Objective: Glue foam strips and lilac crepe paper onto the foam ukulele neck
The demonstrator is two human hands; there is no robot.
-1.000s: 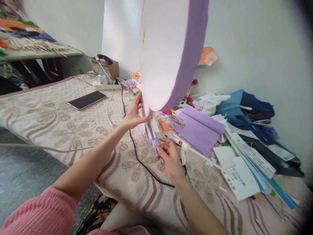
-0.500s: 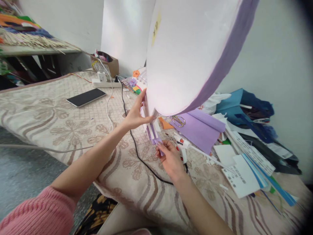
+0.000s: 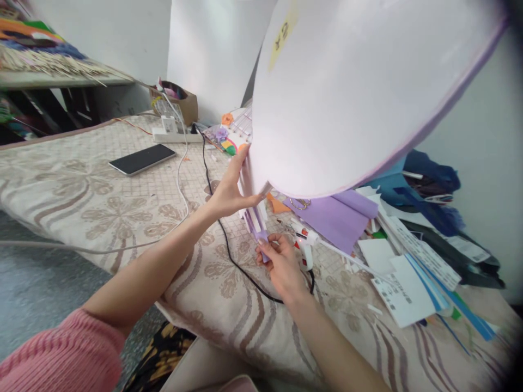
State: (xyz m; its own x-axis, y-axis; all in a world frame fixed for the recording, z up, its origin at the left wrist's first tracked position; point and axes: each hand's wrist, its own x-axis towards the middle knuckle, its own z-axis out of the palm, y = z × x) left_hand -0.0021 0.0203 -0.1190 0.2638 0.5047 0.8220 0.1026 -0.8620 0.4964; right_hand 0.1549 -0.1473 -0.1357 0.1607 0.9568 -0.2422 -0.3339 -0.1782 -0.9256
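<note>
A large white rounded piece (image 3: 347, 103) with a purple edge leans up over the table; a yellow label (image 3: 281, 38) is stuck on it. At its lower left corner my left hand (image 3: 231, 190) is closed, thumb and fingers spread around the narrow white-and-purple base. Lower down, my right hand (image 3: 281, 264) pinches the end of a purple strip (image 3: 263, 247) that runs up to that base. Just right of my right hand lies a white glue gun (image 3: 304, 239) with a black cord. Behind it are scissors (image 3: 301, 203) on purple sheet material (image 3: 335, 220).
A phone (image 3: 143, 159) lies on the patterned tablecloth (image 3: 122, 218) at the left. Behind it are a power strip (image 3: 177, 137) and a cardboard box (image 3: 186, 106). Card pieces (image 3: 404, 294) and a blue bag (image 3: 388, 177) crowd the right side. A black cable (image 3: 229, 253) crosses the middle.
The large white piece has turned, showing more of its face and less of its purple edge, and it reaches further right. Both hands keep their holds, almost in place.
</note>
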